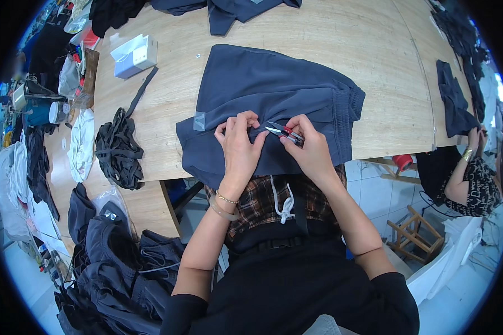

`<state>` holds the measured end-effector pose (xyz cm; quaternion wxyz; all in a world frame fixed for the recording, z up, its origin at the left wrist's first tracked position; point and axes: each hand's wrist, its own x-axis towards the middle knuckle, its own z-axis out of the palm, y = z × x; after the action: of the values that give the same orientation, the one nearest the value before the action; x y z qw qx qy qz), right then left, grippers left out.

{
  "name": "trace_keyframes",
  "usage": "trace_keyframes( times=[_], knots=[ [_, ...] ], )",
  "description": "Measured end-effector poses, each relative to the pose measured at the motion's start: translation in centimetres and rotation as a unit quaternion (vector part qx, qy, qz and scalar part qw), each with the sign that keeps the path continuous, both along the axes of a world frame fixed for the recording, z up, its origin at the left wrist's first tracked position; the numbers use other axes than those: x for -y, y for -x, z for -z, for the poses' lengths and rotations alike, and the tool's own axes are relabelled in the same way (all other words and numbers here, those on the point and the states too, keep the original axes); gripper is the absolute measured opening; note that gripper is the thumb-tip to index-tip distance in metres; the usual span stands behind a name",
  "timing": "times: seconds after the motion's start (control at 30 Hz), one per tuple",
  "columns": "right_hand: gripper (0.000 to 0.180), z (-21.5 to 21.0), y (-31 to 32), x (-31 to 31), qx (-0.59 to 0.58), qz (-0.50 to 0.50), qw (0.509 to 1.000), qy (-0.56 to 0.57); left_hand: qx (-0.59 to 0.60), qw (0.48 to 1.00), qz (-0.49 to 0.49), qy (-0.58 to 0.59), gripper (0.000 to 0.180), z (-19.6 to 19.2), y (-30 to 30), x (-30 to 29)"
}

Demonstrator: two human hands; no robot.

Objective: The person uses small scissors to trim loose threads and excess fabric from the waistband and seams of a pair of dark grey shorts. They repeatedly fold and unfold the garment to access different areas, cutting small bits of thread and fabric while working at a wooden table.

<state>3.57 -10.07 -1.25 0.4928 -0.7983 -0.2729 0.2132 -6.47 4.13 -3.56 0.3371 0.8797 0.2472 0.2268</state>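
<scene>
A pair of dark blue-grey shorts (262, 72) with a gathered elastic waistband lies on the wooden table in front of me. A clear sticker (199, 121) is on the cloth near one leg hem. My left hand (238, 148) rests on the shorts, its fingers curled and pinching a bit of the fabric. In my right hand (312, 153) is a pair of small red-handled thread snips (285, 132). The blades point left, close to my left fingertips. Any thread between the blades is too fine to make out.
Left on the table (385, 84) are a tissue box (137, 56) and a bundle of dark straps (119, 149). Dark garments (114, 262) are heaped at lower left. At the right a co-worker's hand (474, 138) touches a dark garment (451, 100); a wooden stool (416, 234) stands below.
</scene>
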Motion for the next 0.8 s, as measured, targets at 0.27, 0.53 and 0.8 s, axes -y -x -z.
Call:
trace_keyframes(
  times=[0.27,0.53,0.8],
  knots=[
    [0.024,-0.3,0.0,-0.5,-0.015,-0.002,1.000,0.000,0.011,1.000,0.001,0.001,0.043,0.1,0.1,-0.1],
    [0.021,0.0,-0.6,-0.8,-0.301,0.021,0.930,-0.209,-0.015,0.999,-0.003,0.031,0.028,0.0,0.2,-0.6],
    [0.025,-0.2,-2.3,-0.1,-0.129,0.017,0.984,-0.120,-0.021,1.000,0.007,-0.010,0.021,-0.9,0.0,-0.4]
  ],
)
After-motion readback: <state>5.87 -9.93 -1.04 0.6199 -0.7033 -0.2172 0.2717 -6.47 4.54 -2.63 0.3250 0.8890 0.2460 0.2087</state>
